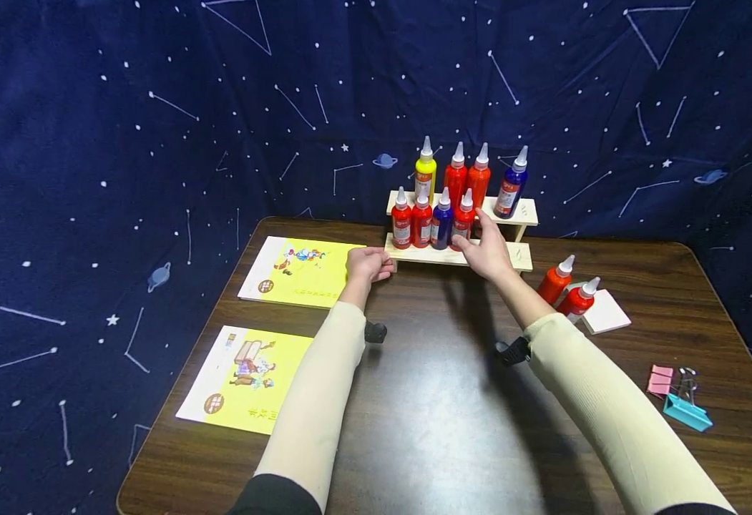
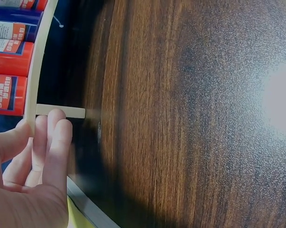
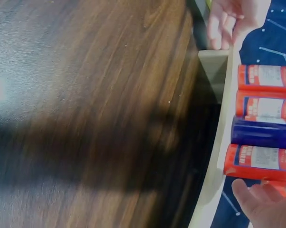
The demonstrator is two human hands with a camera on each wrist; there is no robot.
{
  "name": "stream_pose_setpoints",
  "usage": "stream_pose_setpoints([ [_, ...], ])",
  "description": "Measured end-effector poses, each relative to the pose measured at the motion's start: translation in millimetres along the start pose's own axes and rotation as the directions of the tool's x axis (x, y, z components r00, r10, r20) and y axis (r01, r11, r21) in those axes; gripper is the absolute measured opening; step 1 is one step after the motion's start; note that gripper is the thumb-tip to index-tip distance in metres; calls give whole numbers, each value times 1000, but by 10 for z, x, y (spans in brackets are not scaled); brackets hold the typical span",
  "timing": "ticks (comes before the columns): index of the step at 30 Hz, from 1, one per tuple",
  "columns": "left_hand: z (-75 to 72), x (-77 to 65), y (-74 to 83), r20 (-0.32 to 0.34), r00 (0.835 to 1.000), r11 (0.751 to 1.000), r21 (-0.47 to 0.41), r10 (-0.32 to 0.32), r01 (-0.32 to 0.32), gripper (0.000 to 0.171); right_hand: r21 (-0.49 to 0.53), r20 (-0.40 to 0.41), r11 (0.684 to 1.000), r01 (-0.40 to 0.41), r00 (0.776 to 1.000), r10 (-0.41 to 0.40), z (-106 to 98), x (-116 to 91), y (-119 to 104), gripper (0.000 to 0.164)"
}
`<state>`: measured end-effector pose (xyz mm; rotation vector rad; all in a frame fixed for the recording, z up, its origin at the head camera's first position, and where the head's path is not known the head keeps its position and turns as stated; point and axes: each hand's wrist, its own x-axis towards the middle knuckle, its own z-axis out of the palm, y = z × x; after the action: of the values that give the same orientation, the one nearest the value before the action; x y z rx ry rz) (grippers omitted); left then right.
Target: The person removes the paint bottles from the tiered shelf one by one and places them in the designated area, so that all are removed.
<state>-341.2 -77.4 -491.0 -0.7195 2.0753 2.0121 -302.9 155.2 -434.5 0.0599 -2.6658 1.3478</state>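
A two-tier wooden rack (image 1: 519,256) stands at the table's back. Its front step holds red bottles (image 1: 401,223) and a dark blue bottle (image 1: 442,227) with white nozzle tips. My left hand (image 1: 368,265) pinches the lower step's left end, thumb at the board edge and fingers below in the left wrist view. At the front row's right end, my right hand (image 1: 488,250) grips a red bottle (image 3: 256,160), its thumb in front and fingers along the right side. Its fingers partly hide that bottle. The upper step carries a yellow bottle (image 1: 425,175), two red or orange bottles (image 1: 456,177) and another blue bottle (image 1: 511,187).
Two more red bottles (image 1: 554,282) stand right of the rack, beside a white square pad (image 1: 606,312). Pink (image 1: 660,380) and teal (image 1: 687,413) binder clips lie near the right edge. Two yellow booklets (image 1: 314,275) lie on the left.
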Motion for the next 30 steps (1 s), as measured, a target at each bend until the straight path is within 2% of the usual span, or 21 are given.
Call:
stream_pose_setpoints([
  [4, 19, -14, 28, -14, 1000, 1000, 5, -4, 4, 23, 2, -20, 999, -34, 999, 34, 30, 67, -2, 72],
  [9, 32, -28, 48, -27, 1000, 1000, 17, -13, 14, 23, 29, -79, 997, -66, 995, 69, 54, 95, -5, 62],
  [13, 40, -22, 41, -37, 999, 1000, 20, -20, 21, 23, 13, -146, 994, -106, 984, 106, 80, 87, -13, 56],
  [17, 37, -20, 14, -17, 1000, 1000, 13, -21, 22, 24, 25, -185, 991, -131, 974, 133, 114, 64, 8, 51],
  [23, 17, -25, -15, -3, 1000, 1000, 11, -25, 25, 23, 155, -198, 986, -62, 976, 93, 161, 3, 83, 47],
  [28, 9, -13, -6, -14, 1000, 1000, 13, -14, 14, 23, 317, -234, 949, -5, 969, 83, 165, -114, 97, 46],
  [30, 9, -6, -5, -10, 1000, 1000, 13, -17, 17, 24, 344, -262, 939, 6, 961, 90, 147, -201, 95, 46],
])
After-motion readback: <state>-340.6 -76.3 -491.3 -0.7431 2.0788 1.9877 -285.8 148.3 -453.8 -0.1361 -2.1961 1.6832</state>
